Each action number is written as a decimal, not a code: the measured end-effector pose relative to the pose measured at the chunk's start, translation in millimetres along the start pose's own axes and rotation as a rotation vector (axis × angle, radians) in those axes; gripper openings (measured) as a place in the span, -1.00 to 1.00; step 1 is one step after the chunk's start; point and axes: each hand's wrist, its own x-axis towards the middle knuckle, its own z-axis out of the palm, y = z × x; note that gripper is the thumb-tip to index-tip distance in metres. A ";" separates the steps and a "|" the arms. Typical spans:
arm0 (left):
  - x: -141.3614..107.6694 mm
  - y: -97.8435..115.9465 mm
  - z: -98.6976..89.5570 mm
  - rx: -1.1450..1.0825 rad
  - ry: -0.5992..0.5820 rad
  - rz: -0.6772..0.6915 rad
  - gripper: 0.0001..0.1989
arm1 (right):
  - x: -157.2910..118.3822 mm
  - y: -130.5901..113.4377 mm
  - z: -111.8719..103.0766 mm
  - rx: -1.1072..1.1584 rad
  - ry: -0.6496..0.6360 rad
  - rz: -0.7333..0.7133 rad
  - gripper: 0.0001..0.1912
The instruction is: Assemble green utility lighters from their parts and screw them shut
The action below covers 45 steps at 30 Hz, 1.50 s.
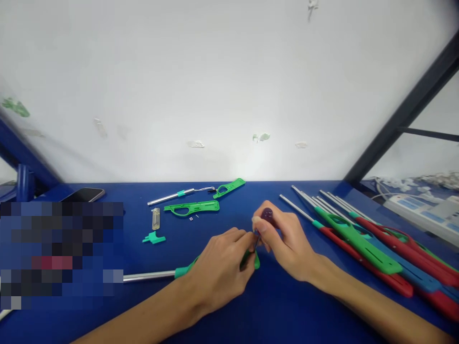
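In the head view, the left hand point(224, 260) curls over the green lighter point(182, 271) at lower centre, pinning it. Just beside, the right hand point(287, 243) is closed round a dark-handled screwdriver point(267, 214) aimed down at the handle; tip contact is unclear. The step looks like working the casing's fastening or seam; the next move seems to call for a firm brace and controlled force.

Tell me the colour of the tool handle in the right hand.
The tool handle is dark purple; see the head view.
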 end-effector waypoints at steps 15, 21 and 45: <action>0.7 1.3 -0.5 0.041 -0.087 0.027 -0.87 | -7.0 -1.8 -0.8 -0.083 0.077 -0.104 -0.81; -1.0 -0.6 2.0 0.007 -0.066 -0.004 -0.83 | -15.9 12.0 6.4 0.009 0.241 -0.191 -0.57; 4.0 2.2 -11.1 -0.317 -0.016 -0.145 -0.82 | -12.4 4.1 -2.7 0.186 0.151 -0.120 -0.62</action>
